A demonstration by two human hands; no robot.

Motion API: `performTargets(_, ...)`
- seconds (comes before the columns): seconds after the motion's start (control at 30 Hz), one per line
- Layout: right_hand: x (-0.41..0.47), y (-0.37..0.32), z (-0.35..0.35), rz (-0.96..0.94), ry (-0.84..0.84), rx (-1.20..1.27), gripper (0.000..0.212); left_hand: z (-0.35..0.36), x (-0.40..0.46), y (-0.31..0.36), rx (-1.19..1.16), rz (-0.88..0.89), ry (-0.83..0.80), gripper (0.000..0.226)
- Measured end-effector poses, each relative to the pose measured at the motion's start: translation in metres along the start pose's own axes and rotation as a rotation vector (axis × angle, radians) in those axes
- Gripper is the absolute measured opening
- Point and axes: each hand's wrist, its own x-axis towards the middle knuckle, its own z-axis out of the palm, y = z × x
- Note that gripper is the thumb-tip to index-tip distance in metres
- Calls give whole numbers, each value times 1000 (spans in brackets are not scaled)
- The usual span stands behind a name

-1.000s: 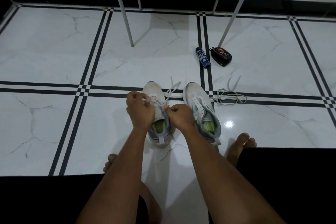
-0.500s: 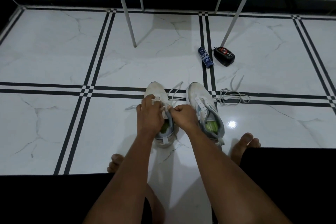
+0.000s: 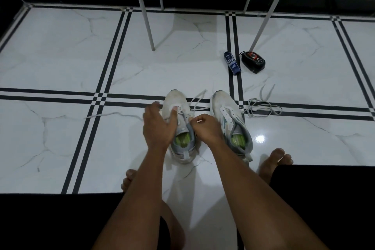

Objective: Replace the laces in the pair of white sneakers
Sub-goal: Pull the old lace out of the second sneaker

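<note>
Pinching a thin white lace end between thumb and curled fingers, the right hand [image 3: 207,128] sits at the eyelet row of the left sneaker [image 3: 180,128], just above its grey collar, while the left hand [image 3: 159,126] is spread, fingers loosely extended, with its thumb resting on the shoe's white upper near the tongue; whether that hand also touches the lace I cannot tell. A flat white lace [image 3: 113,114] trails from this shoe out to the left across the tile, and another length loops forward between the two toes. Close beside it stands the right sneaker [image 3: 229,119], unlaced, its eyelets bare, with a teal side mark, grey heel padding and a lime-green insole like its partner's. A loose grey-white lace [image 3: 261,107] lies coiled on the floor just right of that shoe. Farther out, a dark blue tube [image 3: 232,63] and a black rounded case with a red mark [image 3: 253,62] lie side by side near one slanted leg of a pale metal stand [image 3: 146,16]. Glossy white marble-look floor [image 3: 60,57] with black double stripes stretches wide open to the left and right; bare feet and dark fabric border the near edge
</note>
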Motion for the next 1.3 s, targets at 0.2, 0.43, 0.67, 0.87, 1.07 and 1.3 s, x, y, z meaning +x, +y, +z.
performTargets(0.2,-1,-1,-1,-31,-2,-37,21,14,-18,-18,-75,67,-25,26)
performTargets(0.43,-1,0,3,49,-16,-4,32,16,-8,-8,-85,-55,-174,41)
performTargets(0.67,-4,2,2,-27,1,-93,30,31,4,-3,408,332,-270,28)
performTargets(0.87,-8,2,9,-5,13,-71,28,37,20,-5,-297,-251,-52,9)
performTargets(1.07,-13,-7,13,-12,39,-105,24,11,26,2,-271,-237,37,21)
performTargets(1.3,-11,-3,10,-10,33,-108,24,29,18,0,389,398,-292,14)
